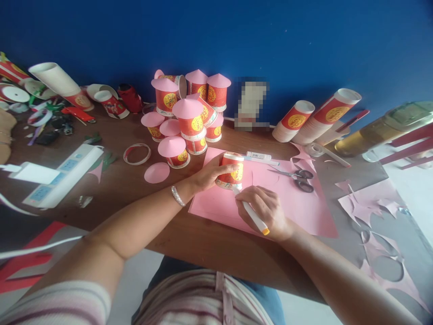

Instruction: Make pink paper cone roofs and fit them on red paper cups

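Your left hand (211, 174) clamps the upturned red paper cup with the yellow medallion (231, 170) down on the pink paper sheet (297, 203), at the middle of the brown wooden surface (135, 189). Your right hand (267, 212), at five o'clock from the cup, closes on a white pen with an orange cap (252, 214), its tip at the rim. You look mid-trace; the next move calls for a steady cup. Grey scissors (299, 177) lie at three o'clock.

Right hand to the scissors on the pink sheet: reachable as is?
Probably yes, but not freely. The scissors lie uncovered on the pink paper sheet, just beyond the right hand, with nothing between them. That hand is wrapped around a white marker, so its fingers are occupied.
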A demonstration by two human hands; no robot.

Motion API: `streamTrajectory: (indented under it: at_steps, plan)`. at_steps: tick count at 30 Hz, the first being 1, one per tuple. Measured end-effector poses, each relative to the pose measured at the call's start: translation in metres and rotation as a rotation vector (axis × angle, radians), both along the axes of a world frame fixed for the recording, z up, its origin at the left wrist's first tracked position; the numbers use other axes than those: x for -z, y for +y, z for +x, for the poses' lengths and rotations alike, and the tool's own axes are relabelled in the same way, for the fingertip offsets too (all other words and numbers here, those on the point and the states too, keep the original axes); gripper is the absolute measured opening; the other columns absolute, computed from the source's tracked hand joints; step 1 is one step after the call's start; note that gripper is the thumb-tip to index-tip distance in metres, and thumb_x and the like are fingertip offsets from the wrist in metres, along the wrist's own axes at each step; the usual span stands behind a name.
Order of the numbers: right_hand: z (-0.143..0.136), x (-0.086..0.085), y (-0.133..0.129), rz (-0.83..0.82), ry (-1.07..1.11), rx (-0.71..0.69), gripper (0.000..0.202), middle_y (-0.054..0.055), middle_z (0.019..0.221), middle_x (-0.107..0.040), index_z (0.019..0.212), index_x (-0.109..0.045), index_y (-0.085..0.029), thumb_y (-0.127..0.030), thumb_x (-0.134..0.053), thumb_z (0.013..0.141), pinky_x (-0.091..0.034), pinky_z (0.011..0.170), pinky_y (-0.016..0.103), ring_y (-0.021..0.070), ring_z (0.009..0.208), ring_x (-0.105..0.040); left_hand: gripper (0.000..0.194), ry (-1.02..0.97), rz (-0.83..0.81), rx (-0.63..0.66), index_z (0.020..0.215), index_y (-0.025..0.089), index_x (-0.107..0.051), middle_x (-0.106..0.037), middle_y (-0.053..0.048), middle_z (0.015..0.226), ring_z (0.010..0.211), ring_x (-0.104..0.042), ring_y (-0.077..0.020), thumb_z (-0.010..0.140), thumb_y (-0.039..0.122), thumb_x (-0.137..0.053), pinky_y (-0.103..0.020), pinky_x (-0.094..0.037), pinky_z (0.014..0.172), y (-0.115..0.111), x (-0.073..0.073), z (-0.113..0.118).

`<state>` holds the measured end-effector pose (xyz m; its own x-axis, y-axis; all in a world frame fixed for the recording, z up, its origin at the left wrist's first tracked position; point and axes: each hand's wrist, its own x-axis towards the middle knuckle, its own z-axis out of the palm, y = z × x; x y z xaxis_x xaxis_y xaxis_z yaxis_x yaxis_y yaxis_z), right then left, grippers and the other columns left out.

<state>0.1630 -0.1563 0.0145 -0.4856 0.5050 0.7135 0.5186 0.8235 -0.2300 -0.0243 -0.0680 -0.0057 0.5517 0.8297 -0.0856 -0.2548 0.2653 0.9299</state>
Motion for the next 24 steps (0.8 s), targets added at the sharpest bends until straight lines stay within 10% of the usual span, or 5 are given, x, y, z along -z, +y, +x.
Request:
streamTrajectory:
  at_steps: [11, 24]
  plan:
    - [-0.0010, -0.0043, -0.0031, 0.030, 0.081, -0.054, 0.024, 0.000, 0.072, -0.063, 0.099, -0.057, -0.020, -0.001, -0.062, 0.085, -0.054, 0.057, 0.027, 0.0136, 0.060, -0.060, 0.049, -0.070, -0.052, -0.011, 0.120, 0.018, -0.064, -0.070, -0.008, 0.107, 0.098, -0.066, -0.0228, 0.078, 0.036, -0.082, -0.034, -0.052, 0.083, -0.0004, -0.0027, -0.0008]
    - [-0.0011, -0.0043, -0.0020, -0.138, 0.150, -0.142, 0.024, -0.004, 0.076, -0.065, 0.101, -0.058, -0.024, -0.004, -0.056, 0.088, -0.057, 0.106, 0.056, 0.0118, 0.061, -0.059, 0.041, -0.244, -0.104, -0.052, 0.115, 0.015, -0.072, -0.071, -0.011, 0.115, 0.100, -0.066, -0.0235, 0.078, 0.032, -0.081, -0.037, -0.055, 0.086, 0.0068, -0.0051, 0.0003]
